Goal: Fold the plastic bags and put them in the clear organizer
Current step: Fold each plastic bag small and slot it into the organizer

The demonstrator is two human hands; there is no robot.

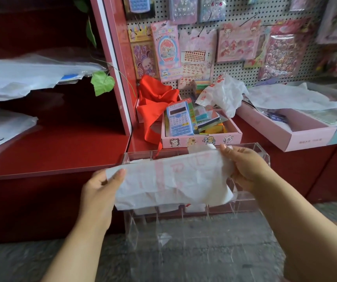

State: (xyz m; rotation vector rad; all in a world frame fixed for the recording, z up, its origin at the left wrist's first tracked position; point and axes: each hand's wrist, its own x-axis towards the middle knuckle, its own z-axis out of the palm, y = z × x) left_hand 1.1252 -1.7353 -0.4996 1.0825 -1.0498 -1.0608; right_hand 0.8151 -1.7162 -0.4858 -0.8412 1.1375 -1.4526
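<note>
Your two forearms reached forward from the bottom of the view, and between them you held one white plastic bag (171, 180) with faded red print, stretched flat above the clear organizer (264, 153). Your left hand (100, 188) was closed on the bag's left edge, thumb on top, and your right hand (243, 165) pinched the upper right corner in the same way. The bag was already a wide band, so I judge you were in the middle of the folding step, not yet at the storing. Some white folded pieces seemed to lie in the organizer's compartments below. Next you needed to bring the ends together for a narrower packet, then choose a free compartment. Another crumpled bag (222, 94) waited on the pink box (202, 139) behind.
</note>
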